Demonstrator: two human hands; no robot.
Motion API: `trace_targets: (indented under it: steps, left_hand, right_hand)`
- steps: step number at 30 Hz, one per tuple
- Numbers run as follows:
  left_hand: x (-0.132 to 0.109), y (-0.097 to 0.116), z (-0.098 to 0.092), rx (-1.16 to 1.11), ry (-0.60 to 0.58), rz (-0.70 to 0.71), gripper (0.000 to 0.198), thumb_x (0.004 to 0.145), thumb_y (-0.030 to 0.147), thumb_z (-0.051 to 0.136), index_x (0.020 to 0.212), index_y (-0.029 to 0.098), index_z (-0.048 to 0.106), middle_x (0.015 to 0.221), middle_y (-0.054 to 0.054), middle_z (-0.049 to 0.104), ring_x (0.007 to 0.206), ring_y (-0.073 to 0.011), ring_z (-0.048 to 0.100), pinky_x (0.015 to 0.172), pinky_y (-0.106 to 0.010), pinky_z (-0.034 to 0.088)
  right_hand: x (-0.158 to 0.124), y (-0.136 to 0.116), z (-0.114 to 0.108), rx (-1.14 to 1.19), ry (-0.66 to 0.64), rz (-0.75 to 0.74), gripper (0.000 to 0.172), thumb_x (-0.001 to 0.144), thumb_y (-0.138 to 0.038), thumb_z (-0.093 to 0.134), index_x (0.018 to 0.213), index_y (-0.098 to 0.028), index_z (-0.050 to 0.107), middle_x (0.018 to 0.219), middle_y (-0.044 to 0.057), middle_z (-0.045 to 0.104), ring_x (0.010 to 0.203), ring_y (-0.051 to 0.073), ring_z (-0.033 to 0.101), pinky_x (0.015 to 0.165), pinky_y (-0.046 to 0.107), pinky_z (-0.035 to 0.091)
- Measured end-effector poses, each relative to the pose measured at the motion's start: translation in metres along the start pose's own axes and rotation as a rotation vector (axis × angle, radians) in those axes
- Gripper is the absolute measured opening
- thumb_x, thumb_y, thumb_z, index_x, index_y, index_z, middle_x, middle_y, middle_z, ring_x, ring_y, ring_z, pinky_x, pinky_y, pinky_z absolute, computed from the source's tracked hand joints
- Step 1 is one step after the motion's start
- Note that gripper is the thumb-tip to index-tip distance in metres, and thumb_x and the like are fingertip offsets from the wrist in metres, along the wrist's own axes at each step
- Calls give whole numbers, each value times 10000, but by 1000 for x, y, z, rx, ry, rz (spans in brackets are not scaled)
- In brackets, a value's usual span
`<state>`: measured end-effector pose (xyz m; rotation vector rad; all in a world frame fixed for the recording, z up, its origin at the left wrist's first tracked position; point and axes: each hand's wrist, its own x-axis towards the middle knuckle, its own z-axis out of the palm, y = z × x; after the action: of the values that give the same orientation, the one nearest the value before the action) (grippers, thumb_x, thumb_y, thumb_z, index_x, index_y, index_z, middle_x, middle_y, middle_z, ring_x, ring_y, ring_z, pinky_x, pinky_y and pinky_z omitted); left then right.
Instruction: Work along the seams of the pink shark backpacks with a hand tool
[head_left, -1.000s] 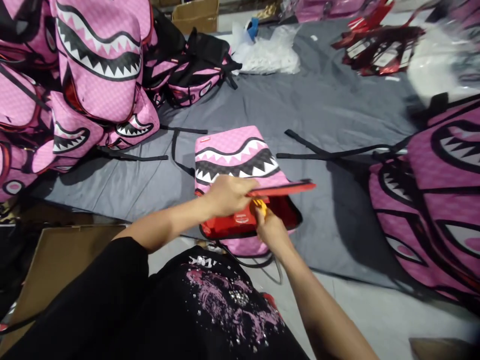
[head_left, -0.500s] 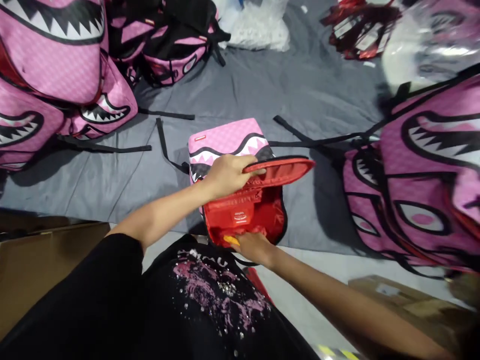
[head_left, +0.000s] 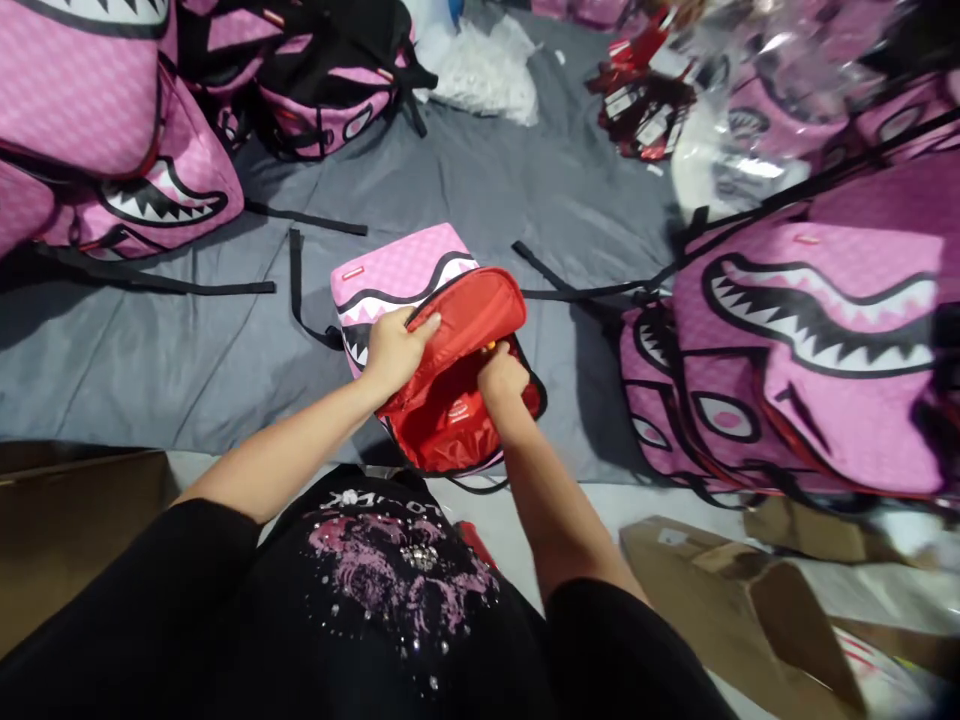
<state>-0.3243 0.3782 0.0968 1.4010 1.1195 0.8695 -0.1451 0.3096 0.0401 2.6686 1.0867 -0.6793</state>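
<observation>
A pink backpack with a shark-mouth print lies on the grey cloth in front of me, its red-lined compartment unzipped. My left hand is closed on the edge of the front flap, thumb on the red lining, and holds it raised. Inside the opening, by the right side below the flap, my right hand is curled in a fist. A bit of a small yellow object shows at its fingers; most of it is hidden, so its kind is unclear.
More pink shark backpacks stand to the right, others at the left. Red tags and a clear bag of white bits lie at the back. Cardboard boxes sit below the table edge. Loose black straps cross the cloth.
My right hand has moved from the compartment's near edge up to its right side, with the yellow object. My left hand has shifted along the flap, now tilted more toward me. The view has swung right.
</observation>
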Motion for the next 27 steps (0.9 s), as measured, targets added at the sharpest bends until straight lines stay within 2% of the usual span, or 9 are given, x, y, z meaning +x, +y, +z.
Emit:
trace_targets:
  steps: [2, 5, 8, 10, 13, 17, 20, 23, 27]
  left_hand:
    - [7, -10, 5, 3, 41, -2, 209, 832, 328, 632, 710, 159, 617, 655, 30, 595, 624, -114, 497, 606, -230, 348]
    - [12, -19, 17, 5, 57, 1, 214, 852, 315, 614, 701, 163, 610, 674, 20, 614, 645, -125, 528, 615, -230, 348]
    - [10, -19, 25, 17, 38, 12, 231, 864, 302, 602, 677, 168, 586, 664, 21, 597, 631, -122, 510, 612, -234, 332]
    - [6, -15, 28, 47, 4, 31, 256, 861, 294, 611, 643, 172, 559, 626, 32, 559, 607, -116, 476, 604, -238, 309]
    - [-4, -4, 30, 114, -73, 69, 282, 839, 290, 647, 609, 174, 534, 583, 46, 515, 581, -109, 443, 591, -241, 284]
    - [-13, 7, 33, 172, -190, 136, 252, 850, 298, 637, 646, 168, 566, 605, 45, 540, 593, -110, 471, 593, -236, 298]
    - [-13, 12, 35, 202, -207, 176, 258, 864, 297, 624, 650, 171, 554, 603, 48, 530, 591, -108, 475, 591, -234, 301]
    - [-10, 17, 37, 233, -217, 226, 279, 869, 289, 623, 633, 175, 529, 588, 51, 502, 579, -105, 452, 583, -235, 290]
    - [-8, 21, 43, 260, -269, 303, 280, 877, 291, 618, 637, 174, 532, 603, 47, 509, 586, -103, 451, 593, -235, 293]
  right_hand:
    - [-15, 22, -2, -13, -5, 84, 429, 1012, -412, 474, 1291, -93, 544, 1209, 173, 635, 1132, 269, 626, 972, 479, 493]
    - [-50, 66, 2, 43, -153, 158, 355, 991, -365, 492, 1076, -53, 639, 1047, 235, 686, 1077, 315, 663, 920, 457, 494]
    - [-84, 102, 13, 216, -389, 176, 295, 918, -389, 590, 830, -116, 658, 736, 136, 689, 801, 276, 708, 744, 383, 528]
    - [-97, 114, 21, 389, -552, 161, 340, 857, -456, 647, 725, -144, 622, 538, 58, 599, 551, 221, 633, 584, 329, 499]
    - [-94, 111, 33, 753, -662, 87, 492, 843, -660, 559, 714, -186, 553, 416, -44, 428, 375, 130, 426, 452, 256, 394]
    - [-77, 79, 64, 1294, -537, -1, 631, 836, -853, 275, 760, -244, 420, 468, -116, 199, 382, 92, 225, 428, 214, 299]
    - [-77, 58, 96, 1590, -448, 5, 616, 837, -853, 263, 754, -253, 376, 503, -109, 163, 401, 97, 212, 442, 217, 299]
    - [-83, 57, 119, 1784, -369, 64, 587, 868, -817, 257, 737, -254, 360, 496, -101, 133, 402, 105, 224, 443, 216, 305]
    - [-77, 53, 130, 1903, -412, 108, 573, 901, -780, 277, 718, -247, 379, 464, -94, 199, 382, 98, 243, 404, 212, 297]
